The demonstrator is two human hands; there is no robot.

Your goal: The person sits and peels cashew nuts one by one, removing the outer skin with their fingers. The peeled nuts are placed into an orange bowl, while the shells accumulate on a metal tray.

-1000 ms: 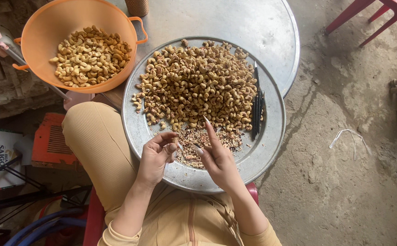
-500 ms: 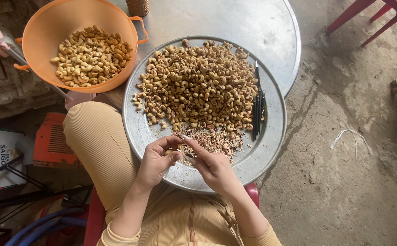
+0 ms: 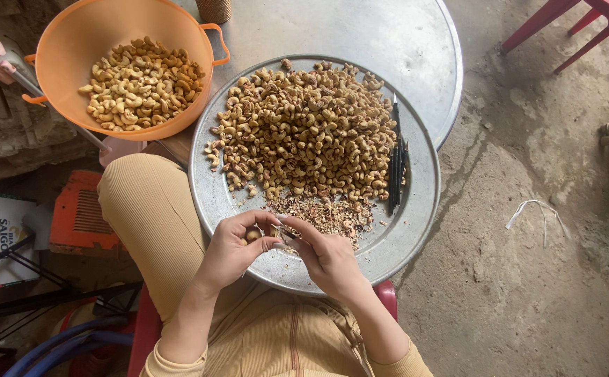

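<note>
1. The left hand (image 3: 231,253) pinches a cashew (image 3: 253,235) in its fingers over the round metal tray (image 3: 420,209).
2. The right hand (image 3: 327,257) pinches a small tool against that nut.
3. The tray holds a heap of unpeeled cashews (image 3: 304,132) and skin scraps (image 3: 329,213).
4. The orange basin (image 3: 81,38) holds pale peeled cashews (image 3: 140,84).

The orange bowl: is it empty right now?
No, the orange bowl holds a heap of pale peeled cashews.

Left hand (image 3: 231,249): you pinch a nut (image 3: 253,235).
Right hand (image 3: 327,255): touches it over the tray (image 3: 416,223).
Bowl (image 3: 74,42): peeled nuts.
</note>
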